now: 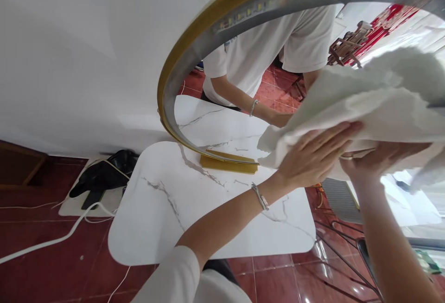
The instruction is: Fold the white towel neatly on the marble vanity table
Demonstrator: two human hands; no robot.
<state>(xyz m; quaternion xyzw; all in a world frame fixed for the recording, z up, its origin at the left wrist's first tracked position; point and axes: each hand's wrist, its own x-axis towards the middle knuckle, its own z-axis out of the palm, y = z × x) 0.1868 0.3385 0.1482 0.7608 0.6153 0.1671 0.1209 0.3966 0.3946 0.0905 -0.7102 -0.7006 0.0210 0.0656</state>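
A large, crumpled white cloth (389, 112) is bunched up in front of the right part of a round mirror (250, 75). My left hand (318, 152) holds the cloth's lower left part, its fingers stretched out along the fabric and its thumb hidden. Beside it, my right hand (373, 159) grips the underside of the cloth, with a ring showing on one finger and the fingertips partly covered. The mirror has a gold rim (165, 68) and a grey band inside it with small LEDs. Its gold base (227, 163) rests on a white marbled table (208, 205).
Against the wall at left, a black bag-like item (104, 173) lies on a pale board near a white cable (66, 238). A brown wooden piece of furniture (21, 164) is at far left. Dark chair legs (344, 247) stand on the red tiled floor (274, 280) at right.
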